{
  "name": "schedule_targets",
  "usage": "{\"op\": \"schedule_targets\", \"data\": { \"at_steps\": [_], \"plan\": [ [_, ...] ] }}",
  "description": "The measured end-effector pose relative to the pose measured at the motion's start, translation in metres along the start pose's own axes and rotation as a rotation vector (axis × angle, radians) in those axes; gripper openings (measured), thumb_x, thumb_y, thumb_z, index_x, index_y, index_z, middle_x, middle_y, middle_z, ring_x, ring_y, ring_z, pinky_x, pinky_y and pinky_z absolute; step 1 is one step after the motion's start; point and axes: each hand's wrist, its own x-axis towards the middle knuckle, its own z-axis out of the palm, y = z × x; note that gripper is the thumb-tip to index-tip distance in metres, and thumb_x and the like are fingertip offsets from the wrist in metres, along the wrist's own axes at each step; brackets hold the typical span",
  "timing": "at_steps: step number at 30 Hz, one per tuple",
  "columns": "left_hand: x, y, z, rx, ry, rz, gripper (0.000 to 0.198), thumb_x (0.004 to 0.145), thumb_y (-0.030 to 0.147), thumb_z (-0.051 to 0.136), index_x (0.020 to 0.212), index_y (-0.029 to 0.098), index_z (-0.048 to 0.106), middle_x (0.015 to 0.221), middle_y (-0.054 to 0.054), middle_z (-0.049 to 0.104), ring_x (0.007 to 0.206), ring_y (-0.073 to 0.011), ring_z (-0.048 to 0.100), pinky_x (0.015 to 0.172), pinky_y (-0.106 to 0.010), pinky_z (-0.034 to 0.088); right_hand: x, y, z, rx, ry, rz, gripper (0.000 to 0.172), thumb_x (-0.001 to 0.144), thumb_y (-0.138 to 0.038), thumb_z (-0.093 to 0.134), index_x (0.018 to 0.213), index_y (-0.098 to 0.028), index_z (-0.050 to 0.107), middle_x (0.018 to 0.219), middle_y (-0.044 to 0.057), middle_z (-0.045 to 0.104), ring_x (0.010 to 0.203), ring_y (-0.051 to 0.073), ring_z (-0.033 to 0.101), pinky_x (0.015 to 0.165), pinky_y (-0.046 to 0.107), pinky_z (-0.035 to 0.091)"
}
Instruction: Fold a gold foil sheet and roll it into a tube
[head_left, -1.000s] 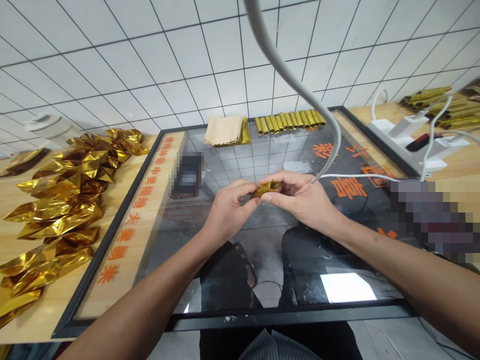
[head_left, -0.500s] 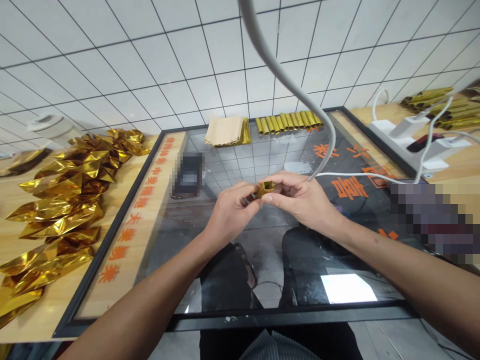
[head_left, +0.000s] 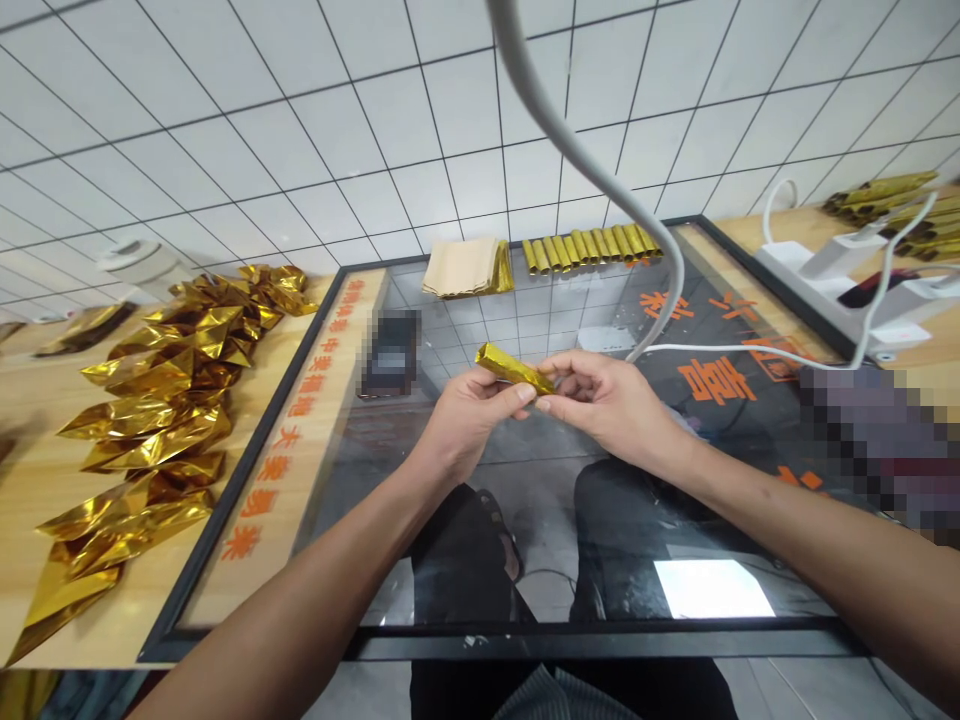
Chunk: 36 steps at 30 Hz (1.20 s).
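Observation:
A small gold foil paper tube (head_left: 511, 367) is held between my two hands above the glass panel. My left hand (head_left: 474, 410) pinches it from below with thumb and fingers around its middle. The thumb and fingers of my right hand (head_left: 596, 398) grip its right end. The tube's left end points up and to the left, and its right end is partly hidden by my fingers. At the back of the panel lies a row of several similar gold tubes (head_left: 592, 247). Left of that row is a stack of tan-backed gold paper sheets (head_left: 461, 268).
Folded gold foil pieces (head_left: 154, 430) cover the wooden table at left. A phone (head_left: 390, 352) lies on the black-framed glass panel (head_left: 600, 642). A thick white cable (head_left: 577, 150) arches over it. A power strip (head_left: 802, 290) with plugs and more gold rolls (head_left: 877, 200) are at right.
The gold tube has turned: its open end faced me before, and now it lies lengthwise between my hands, tilted up to the left. The view has shifted slightly.

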Motion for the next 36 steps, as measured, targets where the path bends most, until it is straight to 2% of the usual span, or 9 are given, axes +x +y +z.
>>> {"op": "schedule_targets", "data": {
  "at_steps": [3,7,10,13,19,24,28,31,36],
  "plan": [
    [0.0,0.001,-0.002,0.032,0.033,0.021,0.039,0.073,0.038,0.096,0.104,0.02,0.083,0.099,-0.006,0.081,0.083,-0.0163,0.07,0.072,-0.027,0.056,0.002,0.0,-0.001,0.021,0.016,-0.003,0.023,0.087,-0.037,0.083,0.107,-0.025,0.079,0.082,0.0,0.074,0.071,0.018,0.065,0.066,0.034,0.053],
    [0.003,0.006,-0.008,0.071,0.127,0.139,0.052,0.072,0.032,0.097,0.119,0.022,0.077,0.097,-0.001,0.076,0.081,-0.014,0.068,0.071,-0.025,0.058,0.005,0.0,-0.004,0.05,0.063,-0.036,0.022,0.085,-0.034,0.084,0.103,-0.023,0.079,0.078,-0.001,0.07,0.066,0.015,0.058,0.06,0.031,0.047],
    [0.005,0.009,-0.012,0.082,0.132,0.187,0.044,0.072,0.03,0.096,0.11,0.021,0.077,0.096,-0.001,0.073,0.081,-0.0127,0.067,0.072,-0.024,0.058,0.007,0.001,-0.007,0.054,0.085,-0.046,0.024,0.083,-0.032,0.085,0.104,-0.022,0.079,0.086,0.0,0.072,0.069,0.015,0.059,0.063,0.031,0.049],
    [0.006,0.008,-0.014,0.099,0.114,0.164,0.035,0.073,0.032,0.095,0.099,0.019,0.075,0.092,-0.001,0.073,0.08,-0.0133,0.067,0.071,-0.025,0.058,0.009,0.001,-0.009,0.028,0.089,-0.075,0.026,0.083,-0.031,0.085,0.107,-0.022,0.08,0.091,0.001,0.073,0.074,0.016,0.061,0.066,0.032,0.05],
    [0.005,0.008,-0.014,0.219,0.059,0.2,0.048,0.072,0.025,0.093,0.115,0.02,0.073,0.098,-0.001,0.073,0.088,-0.015,0.067,0.078,-0.026,0.055,0.009,-0.001,-0.013,-0.083,0.068,-0.193,0.012,0.088,-0.025,0.081,0.1,-0.025,0.082,0.093,0.002,0.073,0.08,0.018,0.063,0.07,0.034,0.051],
    [0.004,0.01,-0.013,0.341,0.035,0.256,0.024,0.078,0.026,0.087,0.097,0.017,0.076,0.087,-0.001,0.07,0.079,-0.0138,0.063,0.072,-0.026,0.051,0.01,0.001,-0.014,-0.117,0.057,-0.206,0.015,0.088,-0.026,0.082,0.103,-0.025,0.081,0.094,0.002,0.075,0.082,0.02,0.065,0.07,0.034,0.051],
    [0.004,0.007,-0.012,0.329,0.042,0.262,0.033,0.075,0.026,0.089,0.104,0.017,0.076,0.092,-0.002,0.073,0.082,-0.015,0.065,0.074,-0.028,0.052,0.011,0.001,-0.014,-0.11,0.034,-0.211,0.013,0.089,-0.025,0.081,0.102,-0.025,0.081,0.095,0.003,0.075,0.083,0.019,0.065,0.071,0.034,0.05],
    [0.004,0.006,-0.012,0.344,0.048,0.254,0.03,0.076,0.028,0.089,0.102,0.017,0.078,0.091,-0.003,0.074,0.08,-0.0147,0.066,0.073,-0.028,0.052,0.01,0.002,-0.014,-0.094,0.041,-0.188,0.011,0.088,-0.025,0.082,0.099,-0.025,0.081,0.093,0.002,0.074,0.081,0.018,0.064,0.07,0.033,0.049],
    [0.006,0.006,-0.017,0.304,0.053,0.196,0.035,0.076,0.034,0.092,0.103,0.017,0.078,0.084,-0.001,0.074,0.072,-0.0134,0.066,0.068,-0.027,0.054,0.011,0.006,-0.014,-0.033,0.058,-0.127,0.018,0.086,-0.028,0.083,0.103,-0.024,0.079,0.094,0.001,0.073,0.08,0.018,0.064,0.072,0.034,0.051]
  ]
}}
